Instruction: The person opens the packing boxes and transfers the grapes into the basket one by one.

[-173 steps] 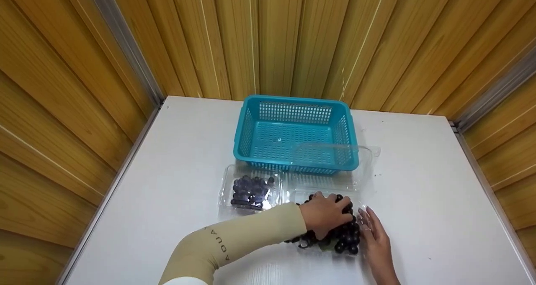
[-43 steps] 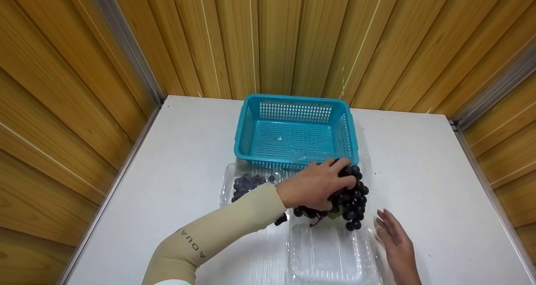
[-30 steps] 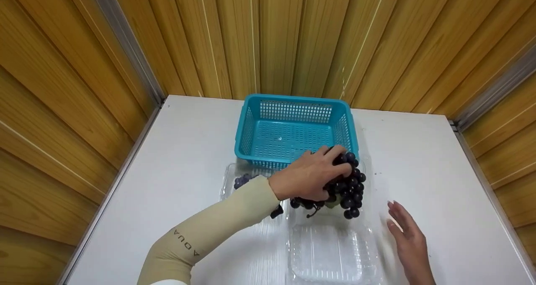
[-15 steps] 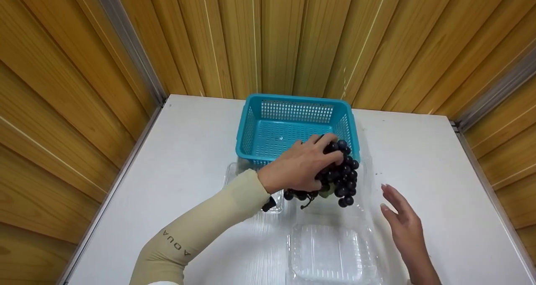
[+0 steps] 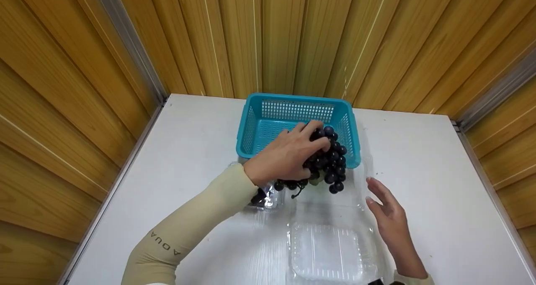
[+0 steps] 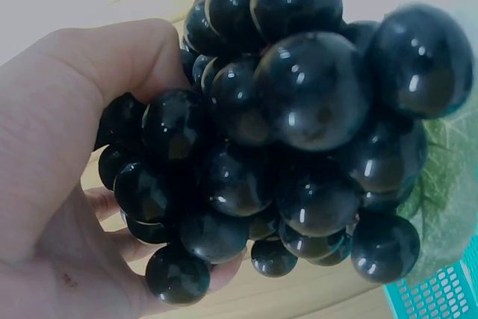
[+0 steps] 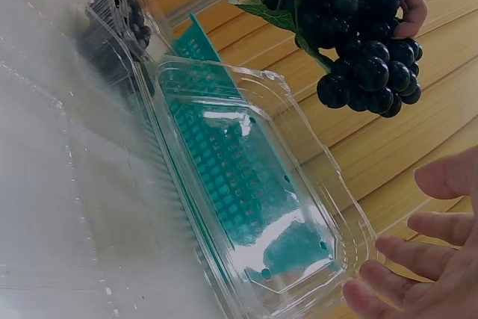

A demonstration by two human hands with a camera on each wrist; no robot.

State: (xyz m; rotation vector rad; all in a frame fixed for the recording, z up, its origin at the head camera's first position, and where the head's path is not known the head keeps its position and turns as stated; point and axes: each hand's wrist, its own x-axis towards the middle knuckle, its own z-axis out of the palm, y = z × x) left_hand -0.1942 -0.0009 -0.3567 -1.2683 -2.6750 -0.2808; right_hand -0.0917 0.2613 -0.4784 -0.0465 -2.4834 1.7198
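Note:
A bunch of black grapes (image 5: 333,163) with a green leaf (image 7: 269,14) hangs from my left hand (image 5: 287,153), whose fingers curl round its top. In the head view the bunch is over the front right part of the turquoise basket (image 5: 244,138). Close up, the left wrist view shows the thumb and fingers gripping the dark round grapes (image 6: 314,91). My right hand (image 5: 389,216) is held apart from everything, fingers extended, to the right of an opened clear plastic clamshell box (image 5: 326,251). Its raised clear lid (image 7: 295,121) shows in front of the basket in the right wrist view.
Left of the opened box is another clear box (image 5: 274,199) of dark grapes, partly hidden under my left forearm. Wood-patterned panels (image 5: 280,38) rise behind the white table (image 5: 188,130) and along both sides.
Earlier the grapes lay in the clear box with both hands at it. The left hand has lifted them out and carried them back and left over the basket; the right hand has let go of the box.

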